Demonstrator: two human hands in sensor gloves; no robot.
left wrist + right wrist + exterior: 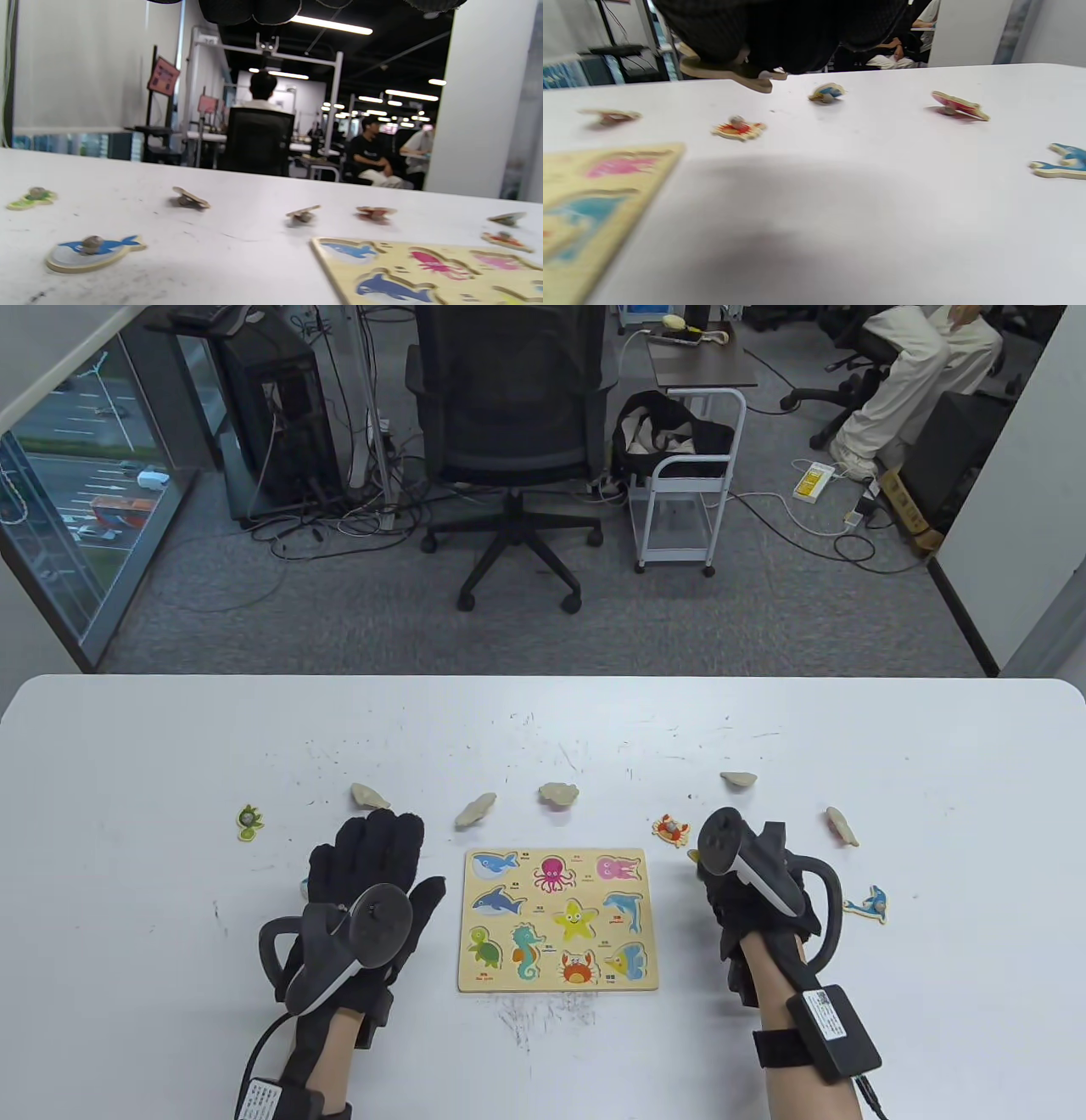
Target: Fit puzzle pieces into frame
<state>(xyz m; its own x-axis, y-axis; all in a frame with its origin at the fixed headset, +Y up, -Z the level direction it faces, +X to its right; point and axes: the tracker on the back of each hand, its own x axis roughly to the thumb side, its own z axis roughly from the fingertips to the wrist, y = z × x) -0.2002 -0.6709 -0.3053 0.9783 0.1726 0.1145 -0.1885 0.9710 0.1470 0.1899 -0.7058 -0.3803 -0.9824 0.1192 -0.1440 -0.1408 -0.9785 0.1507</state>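
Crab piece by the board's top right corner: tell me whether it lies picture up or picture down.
Picture up. The crab piece shows its red print in the table view, and its knob points upward in the right wrist view, unlike the plain-backed pieces nearby.

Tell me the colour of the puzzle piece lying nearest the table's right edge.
Blue with a pale wooden rim: the dolphin piece. The right wrist view shows it closest.

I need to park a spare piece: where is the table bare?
Bare: between puzzle frame and right hand; also the near edge below the frame. Crowded: the row of loose pieces beyond the frame, from turtle piece to dolphin piece.
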